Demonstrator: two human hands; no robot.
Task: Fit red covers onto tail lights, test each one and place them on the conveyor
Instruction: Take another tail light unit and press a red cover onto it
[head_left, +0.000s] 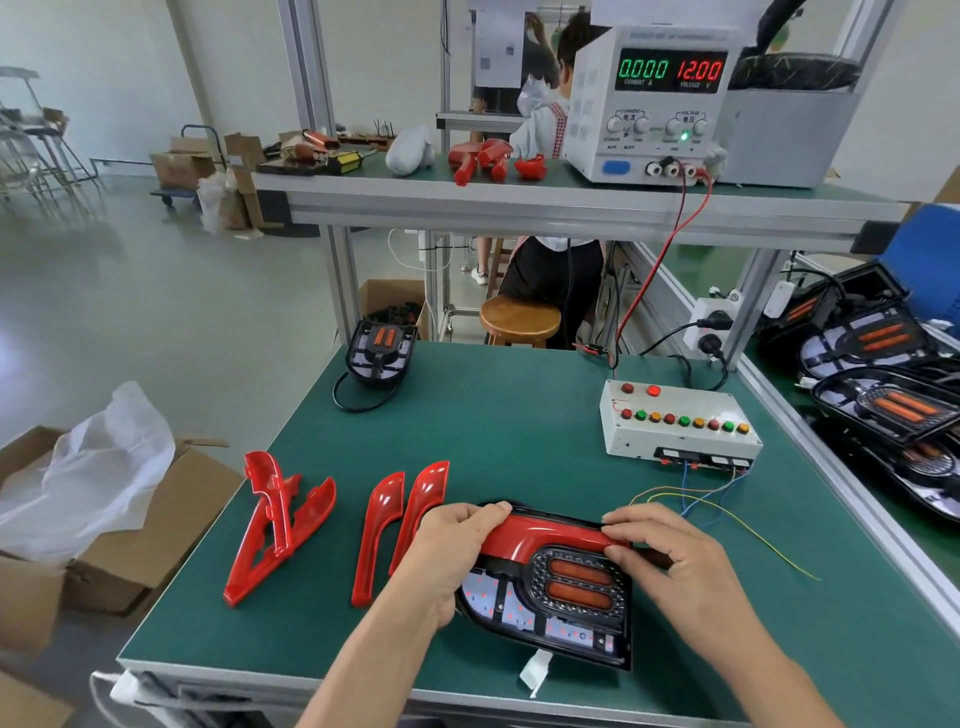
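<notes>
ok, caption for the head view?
Both hands press a red cover onto a tail light on the bench.

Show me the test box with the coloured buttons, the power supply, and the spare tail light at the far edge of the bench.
test box (675, 422): head view, on its white top face.
power supply (649, 111): head view, on its front panel.
spare tail light (382, 352): head view, on its dark housing.

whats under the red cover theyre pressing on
The tail light: its black housing, two orange bars and white board show below the red cover. Its top edge is hidden by the cover and both hands.
</notes>
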